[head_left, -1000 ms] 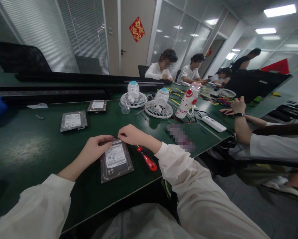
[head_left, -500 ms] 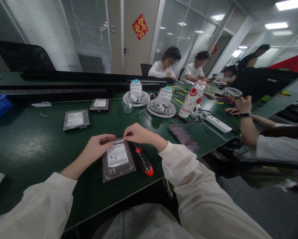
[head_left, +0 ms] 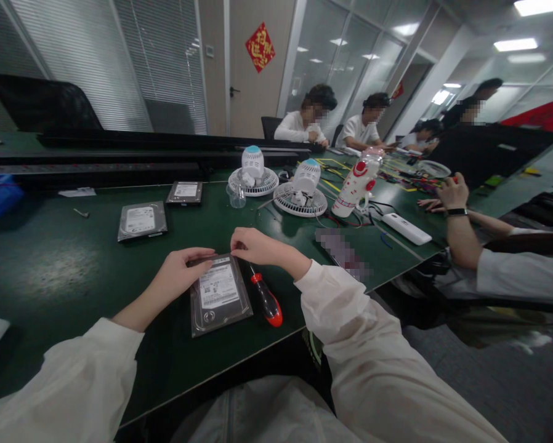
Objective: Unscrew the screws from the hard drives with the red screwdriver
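A hard drive [head_left: 228, 314] with a white label lies flat on the green table in front of me. My left hand [head_left: 184, 269] grips its far left corner, thumb on the top face and fingers along the far edge. At the far right corner, my right hand [head_left: 253, 245] has its thumb and forefinger pinched together. Whatever may be between those fingertips is hidden. Just right of the drive rests a screwdriver [head_left: 268, 301] with a black and red handle, its shaft pointing under my right hand.
Two more hard drives [head_left: 141, 220] [head_left: 184, 192] lie farther back. Beyond my right hand stand two white fans [head_left: 299, 200] [head_left: 253, 178], a clear cup [head_left: 236, 195] and a white-red bottle [head_left: 357, 184]. A phone [head_left: 341, 252] and a power strip [head_left: 406, 229] are rightward. Other people sit around.
The screwdriver's handle has shifted very slightly toward the drive. Both my hands stay at the drive's far corners in almost the same pose.
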Available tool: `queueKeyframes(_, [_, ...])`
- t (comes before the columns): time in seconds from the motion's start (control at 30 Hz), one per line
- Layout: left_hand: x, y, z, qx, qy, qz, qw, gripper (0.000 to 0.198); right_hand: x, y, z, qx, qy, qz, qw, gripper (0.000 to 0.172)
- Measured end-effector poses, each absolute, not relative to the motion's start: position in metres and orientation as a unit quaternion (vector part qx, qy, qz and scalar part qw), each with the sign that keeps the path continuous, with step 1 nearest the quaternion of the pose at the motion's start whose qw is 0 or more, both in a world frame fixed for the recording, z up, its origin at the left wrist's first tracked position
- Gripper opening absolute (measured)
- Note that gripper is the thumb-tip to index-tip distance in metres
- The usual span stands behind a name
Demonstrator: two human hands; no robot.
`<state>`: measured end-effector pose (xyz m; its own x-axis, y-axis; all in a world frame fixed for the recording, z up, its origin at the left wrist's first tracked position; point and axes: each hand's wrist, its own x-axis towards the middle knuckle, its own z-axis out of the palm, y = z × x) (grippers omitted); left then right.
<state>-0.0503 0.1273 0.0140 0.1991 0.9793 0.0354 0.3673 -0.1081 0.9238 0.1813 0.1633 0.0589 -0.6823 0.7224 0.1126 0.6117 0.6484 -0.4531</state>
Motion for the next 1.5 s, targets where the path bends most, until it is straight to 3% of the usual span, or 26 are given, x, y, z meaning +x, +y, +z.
queueKeyframes(0.8, [-0.053, 0.128, 0.01, 0.685, 0.529, 0.319, 0.385, 0.051, 0.176, 0.17, 0.064, -0.391, -0.895, 0.214, 0.021, 0.007])
queueKeyframes(1.5, [-0.055, 0.127, 0.01, 0.692, 0.542, 0.301, 0.371, 0.049, 0.174, 0.168, 0.064, -0.385, -0.902, 0.195, 0.016, 0.01])
